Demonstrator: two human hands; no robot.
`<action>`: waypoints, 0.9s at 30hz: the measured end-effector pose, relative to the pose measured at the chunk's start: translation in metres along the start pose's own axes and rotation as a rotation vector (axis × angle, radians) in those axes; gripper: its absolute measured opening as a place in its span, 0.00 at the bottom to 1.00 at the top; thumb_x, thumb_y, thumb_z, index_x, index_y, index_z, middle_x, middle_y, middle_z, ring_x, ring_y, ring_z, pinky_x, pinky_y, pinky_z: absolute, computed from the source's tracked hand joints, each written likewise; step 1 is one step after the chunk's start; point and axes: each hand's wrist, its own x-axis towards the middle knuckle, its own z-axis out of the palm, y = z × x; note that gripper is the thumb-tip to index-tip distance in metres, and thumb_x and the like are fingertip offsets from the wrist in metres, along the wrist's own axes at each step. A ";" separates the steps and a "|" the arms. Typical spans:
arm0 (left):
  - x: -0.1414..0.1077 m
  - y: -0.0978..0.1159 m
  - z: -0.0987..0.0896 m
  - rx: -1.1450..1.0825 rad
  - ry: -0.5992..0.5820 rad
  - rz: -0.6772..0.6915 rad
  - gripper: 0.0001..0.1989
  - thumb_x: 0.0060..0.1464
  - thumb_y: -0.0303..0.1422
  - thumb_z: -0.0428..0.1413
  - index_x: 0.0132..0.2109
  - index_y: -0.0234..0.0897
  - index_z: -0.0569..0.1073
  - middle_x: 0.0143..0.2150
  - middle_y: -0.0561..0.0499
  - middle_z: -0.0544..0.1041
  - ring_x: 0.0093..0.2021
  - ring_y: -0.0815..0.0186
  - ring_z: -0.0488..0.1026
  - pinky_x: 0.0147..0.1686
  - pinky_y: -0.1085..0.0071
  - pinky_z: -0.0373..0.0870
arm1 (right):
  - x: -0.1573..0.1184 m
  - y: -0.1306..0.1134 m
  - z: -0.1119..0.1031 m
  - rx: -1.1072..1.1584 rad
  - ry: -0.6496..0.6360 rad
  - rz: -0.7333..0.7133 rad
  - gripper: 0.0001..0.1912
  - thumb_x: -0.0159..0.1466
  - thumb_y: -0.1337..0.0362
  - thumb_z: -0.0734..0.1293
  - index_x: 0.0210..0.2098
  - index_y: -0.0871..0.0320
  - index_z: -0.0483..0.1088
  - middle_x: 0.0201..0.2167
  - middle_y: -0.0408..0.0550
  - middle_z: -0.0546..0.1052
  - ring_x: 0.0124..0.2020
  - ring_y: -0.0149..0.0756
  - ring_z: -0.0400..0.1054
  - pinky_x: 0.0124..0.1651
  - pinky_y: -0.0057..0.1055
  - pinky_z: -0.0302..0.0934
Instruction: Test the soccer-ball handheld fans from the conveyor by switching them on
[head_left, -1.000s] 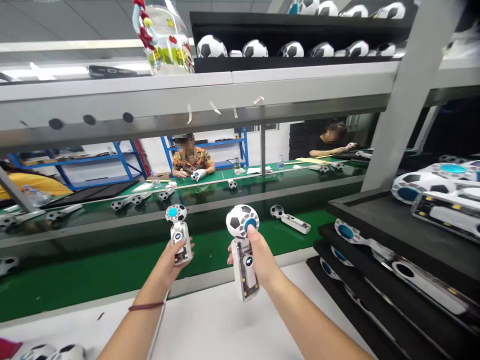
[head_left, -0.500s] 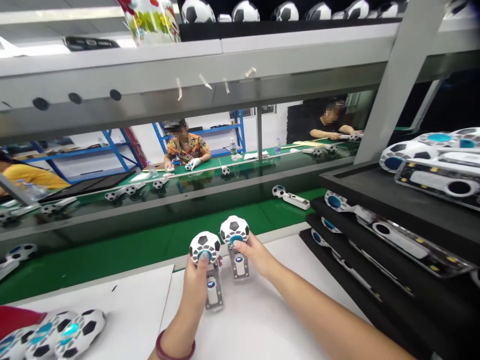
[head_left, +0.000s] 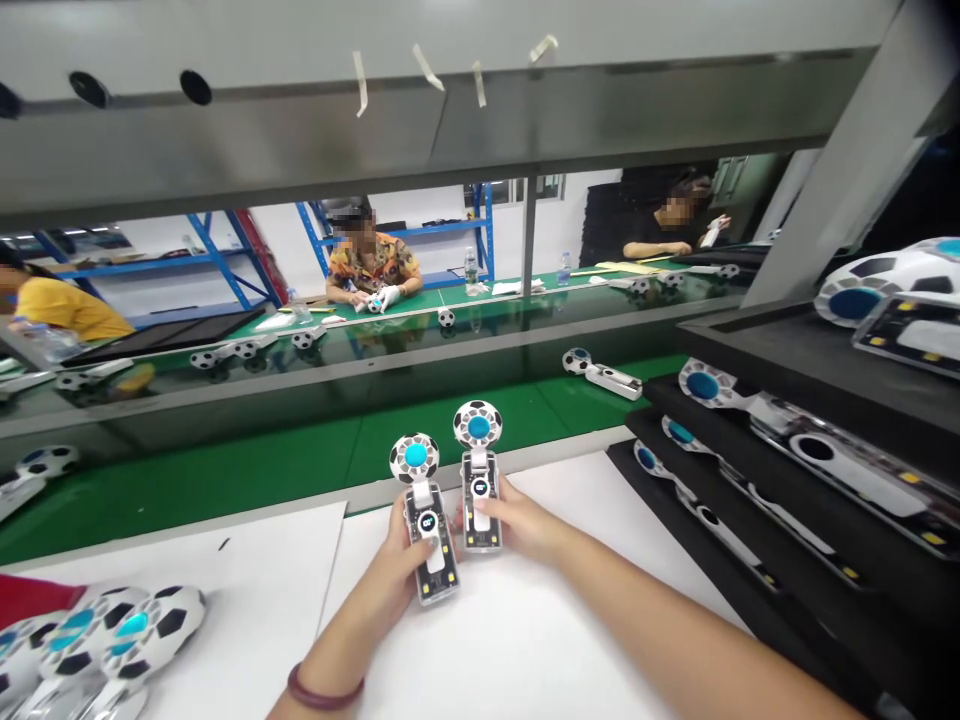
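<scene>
Turned display-up since the earlier frame | left fan (head_left: 424, 510) and right fan (head_left: 480, 480) stood side by side over white work surface (head_left: 525, 640) | left hand (head_left: 390, 570), right hand (head_left: 521, 525): fingers closed round each clear body | seemed light, stiff, slick: grip body, not head

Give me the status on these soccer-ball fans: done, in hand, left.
Looks done: fans lying on the black rack at right, though finish can't be confirmed. In hand: one fan in the left hand and another fan in the right hand. Apparently left: the heap of fans at lower left.
</scene>
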 end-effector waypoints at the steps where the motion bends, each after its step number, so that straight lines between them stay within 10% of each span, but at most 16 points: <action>1: 0.000 0.001 0.000 0.009 0.003 -0.010 0.36 0.39 0.31 0.63 0.53 0.43 0.52 0.38 0.48 0.72 0.35 0.59 0.71 0.39 0.58 0.68 | 0.000 -0.001 0.000 0.003 0.006 0.008 0.33 0.47 0.60 0.73 0.45 0.56 0.53 0.32 0.44 0.72 0.35 0.38 0.69 0.42 0.40 0.61; 27: -0.001 0.001 -0.006 0.060 -0.056 -0.053 0.37 0.43 0.33 0.61 0.56 0.44 0.50 0.41 0.46 0.71 0.36 0.60 0.70 0.40 0.60 0.65 | -0.006 -0.004 -0.001 -0.006 -0.024 0.041 0.29 0.48 0.59 0.73 0.43 0.56 0.55 0.34 0.45 0.71 0.37 0.39 0.69 0.42 0.41 0.60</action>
